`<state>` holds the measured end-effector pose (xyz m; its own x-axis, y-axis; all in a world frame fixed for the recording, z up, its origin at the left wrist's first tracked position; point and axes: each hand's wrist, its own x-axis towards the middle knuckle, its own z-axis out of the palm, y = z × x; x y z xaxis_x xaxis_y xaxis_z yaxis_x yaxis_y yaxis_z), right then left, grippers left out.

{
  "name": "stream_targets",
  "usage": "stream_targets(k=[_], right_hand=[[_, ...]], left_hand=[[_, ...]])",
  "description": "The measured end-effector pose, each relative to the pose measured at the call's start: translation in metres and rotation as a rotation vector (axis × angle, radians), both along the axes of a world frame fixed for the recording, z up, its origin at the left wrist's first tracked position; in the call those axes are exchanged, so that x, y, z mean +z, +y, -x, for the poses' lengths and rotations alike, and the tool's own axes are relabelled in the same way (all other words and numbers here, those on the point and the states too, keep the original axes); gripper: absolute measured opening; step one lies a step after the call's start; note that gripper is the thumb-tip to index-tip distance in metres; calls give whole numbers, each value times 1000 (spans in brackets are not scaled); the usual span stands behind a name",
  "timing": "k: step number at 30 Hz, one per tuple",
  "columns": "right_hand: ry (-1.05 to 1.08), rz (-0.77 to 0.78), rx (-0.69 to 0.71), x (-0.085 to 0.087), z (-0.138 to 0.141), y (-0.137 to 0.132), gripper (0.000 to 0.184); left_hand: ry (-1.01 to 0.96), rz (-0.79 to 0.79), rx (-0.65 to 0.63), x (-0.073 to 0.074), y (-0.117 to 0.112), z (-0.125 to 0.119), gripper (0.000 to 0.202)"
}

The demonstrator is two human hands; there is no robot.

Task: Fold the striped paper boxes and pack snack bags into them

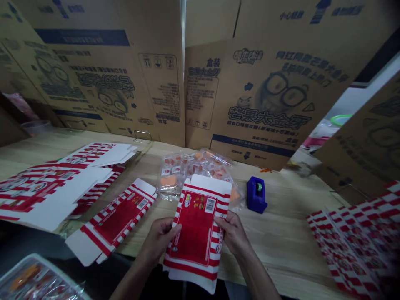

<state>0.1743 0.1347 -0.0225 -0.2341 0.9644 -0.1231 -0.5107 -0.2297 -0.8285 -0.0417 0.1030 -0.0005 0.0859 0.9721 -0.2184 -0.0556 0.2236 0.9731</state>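
Note:
A red-and-white striped carton (194, 225) is held up in front of me, its white end flap pointing away and another flap toward me. My left hand (159, 239) grips its left edge with the thumb on the front panel. On the right edge, my right hand (233, 233) holds it the same way, fingers behind. Just beyond the carton lie several clear plastic packets (170, 175) with orange and red pieces inside. A similar striped carton (120, 216) rests on the table left of my left hand.
Flat striped carton blanks (78, 171) are stacked at left. A blue tape dispenser (256, 195) stands right of the packets. Finished-looking striped cartons (359, 237) are piled at far right. Large brown cardboard boxes (268, 91) wall the back. A white tub (40, 260) holding packets sits lower left.

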Motion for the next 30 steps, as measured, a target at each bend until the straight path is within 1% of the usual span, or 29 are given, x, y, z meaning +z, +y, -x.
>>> stream_targets(k=[2, 3, 4, 6, 9, 12, 14, 16, 17, 20, 21, 22, 23, 25, 27, 28, 30], right_hand=[[-12, -4, 1, -3, 0, 3, 29], [-19, -9, -1, -4, 0, 3, 30], [-25, -13, -6, -5, 0, 4, 31], [-31, -9, -33, -7, 0, 3, 32], [-46, 14, -63, -10, -2, 3, 33], [-67, 17, -51, -17, -6, 1, 33], [-58, 29, -32, -23, -7, -3, 33], [-38, 44, 26, -30, -7, -11, 34], [-29, 53, 79, -33, -7, -16, 35], [-11, 65, 264, -38, -3, -31, 40], [-8, 60, 292, -40, -1, -35, 41], [-12, 46, 284, -40, 0, -37, 42], [-24, 21, 236, -41, 1, -38, 43], [-84, -54, 70, -43, 1, -36, 49], [-172, -125, -65, -45, -2, -31, 56], [-218, -145, -87, -47, -3, -29, 57], [-317, -164, -73, -52, -8, -26, 56]], left_hand=[[60, -21, 86, -7, -1, -2, 42], [74, -37, 105, -10, -2, -3, 42], [77, -50, 98, -13, -2, -3, 40], [76, -61, 29, -17, -4, -3, 36], [93, -39, -62, -26, -12, -2, 36], [107, -18, -78, -37, -21, -1, 39], [98, -44, -96, -40, -22, -1, 35], [34, -95, -96, -39, -18, -1, 29], [-20, -122, -73, -37, -14, 0, 29], [-184, -152, 43, -36, -4, -1, 43], [-214, -150, 79, -38, -3, -1, 47], [-229, -145, 110, -40, -3, -1, 50], [-232, -134, 135, -43, -4, -2, 54], [-214, -109, 166, -48, -8, -3, 63], [-195, -95, 151, -51, -14, -3, 67], [-191, -96, 130, -52, -16, -3, 66], [-192, -103, 71, -53, -19, -1, 61]])
